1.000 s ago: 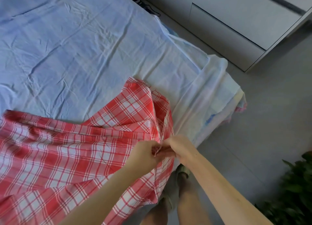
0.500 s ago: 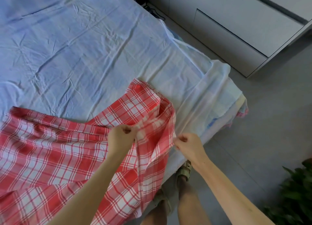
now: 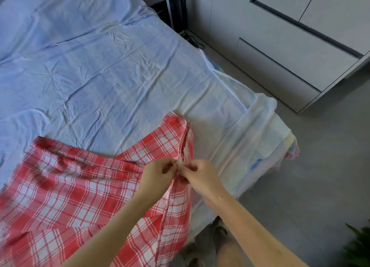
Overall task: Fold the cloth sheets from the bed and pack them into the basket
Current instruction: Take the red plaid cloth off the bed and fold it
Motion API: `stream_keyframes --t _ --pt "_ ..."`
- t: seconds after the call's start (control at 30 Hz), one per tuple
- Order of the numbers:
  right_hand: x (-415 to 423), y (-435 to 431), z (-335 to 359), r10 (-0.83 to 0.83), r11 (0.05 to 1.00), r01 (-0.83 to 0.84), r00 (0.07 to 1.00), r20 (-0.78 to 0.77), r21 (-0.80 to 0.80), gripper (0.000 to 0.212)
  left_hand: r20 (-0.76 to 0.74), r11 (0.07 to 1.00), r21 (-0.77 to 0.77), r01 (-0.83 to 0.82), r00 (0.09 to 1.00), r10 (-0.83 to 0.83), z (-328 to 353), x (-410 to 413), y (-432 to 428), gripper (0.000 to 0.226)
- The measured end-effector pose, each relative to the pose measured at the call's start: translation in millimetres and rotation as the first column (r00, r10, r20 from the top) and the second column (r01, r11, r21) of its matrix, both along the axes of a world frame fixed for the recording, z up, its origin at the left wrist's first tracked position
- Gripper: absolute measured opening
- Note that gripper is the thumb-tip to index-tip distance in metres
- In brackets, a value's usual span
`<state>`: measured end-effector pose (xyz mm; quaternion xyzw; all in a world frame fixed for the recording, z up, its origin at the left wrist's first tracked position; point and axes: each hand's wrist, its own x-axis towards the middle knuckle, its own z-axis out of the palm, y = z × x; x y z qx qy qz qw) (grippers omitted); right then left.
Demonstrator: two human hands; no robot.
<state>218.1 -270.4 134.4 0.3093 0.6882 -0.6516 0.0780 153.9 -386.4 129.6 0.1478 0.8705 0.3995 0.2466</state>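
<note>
Head view: left hand (image 3: 158,171) and right hand (image 3: 202,173) pinching red cloth (image 3: 84,188) edges together, near right on bed (image 3: 100,66). Best matching corners squarely before folding.

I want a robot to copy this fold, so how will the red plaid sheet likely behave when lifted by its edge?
Probably floppy: the red plaid sheet bunches into soft folds and drapes over the bed's edge. It looks thin and light, since the left hand and right hand hold its edge with fingertip pinches alone. It likely won't keep a shape unsupported; the creases look loose.
</note>
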Motion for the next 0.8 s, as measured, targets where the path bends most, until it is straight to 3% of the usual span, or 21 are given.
stream_keyframes --t 0.07,0.13,0.2,0.33,0.4,0.47,0.5,0.6,0.63,0.67,0.73,0.8 --pt "-2 -3 3 -0.004 1.0 0.004 1.0 -0.007 -0.003 0.019 0.033 0.995 0.048 0.086 0.996 -0.088 5 1 -7 0.005" --pt "-4 -6 5 0.024 0.999 -0.023 1.0 -0.019 0.044 0.018 -0.03 0.99 0.03 0.137 0.99 -0.137 5 -1 -11 0.015" --pt "-7 -9 8 0.082 0.99 -0.078 0.996 -0.029 0.115 0.023 -0.083 0.991 -0.005 0.132 0.988 -0.132 7 -6 -14 0.01" --pt "-18 -6 19 0.22 0.926 -0.168 0.968 -0.121 0.338 0.011 -0.191 0.992 -0.068 0.11 0.974 -0.121 24 -20 -22 0.035" --pt "-34 2 22 0.392 0.802 -0.209 0.891 -0.229 0.559 0.045 -0.204 0.991 -0.086 0.1 0.972 -0.116 42 -28 -26 0.02" --pt "-61 5 20 0.647 0.629 -0.325 0.723 -0.244 0.706 0.068 -0.214 0.99 -0.098 0.102 0.969 -0.121 69 -32 -31 0.008" --pt "-76 4 21 0.737 0.553 -0.391 0.641 -0.214 0.736 0.062 -0.235 0.989 -0.096 0.116 0.962 -0.136 85 -34 -33 0.008" --pt "-113 -1 45 0.856 0.343 -0.47 0.513 -0.065 0.814 0.015 -0.318 0.99 -0.085 0.115 0.938 -0.136 143 -43 -42 0.009" --pt "-121 1 54 0.866 0.266 -0.483 0.5 0.013 0.834 0.015 -0.356 0.993 -0.083 0.081 0.928 -0.105 164 -48 -46 0.009" --pt "-127 2 64 0.862 0.208 -0.484 0.502 0.075 0.85 0.04 -0.408 0.996 -0.085 0.04 0.91 -0.072 185 -54 -51 0.009" --pt "-138 8 77 0.825 0.234 -0.477 0.558 0.086 0.847 0.06 -0.521 0.994 -0.094 -0.061 0.854 0.003 227 -69 -63 0.004" --pt "-148 13 84 0.785 0.279 -0.44 0.617 0.061 0.854 0.061 -0.626 0.984 -0.085 -0.159 0.777 0.072 268 -82 -73 0.014"
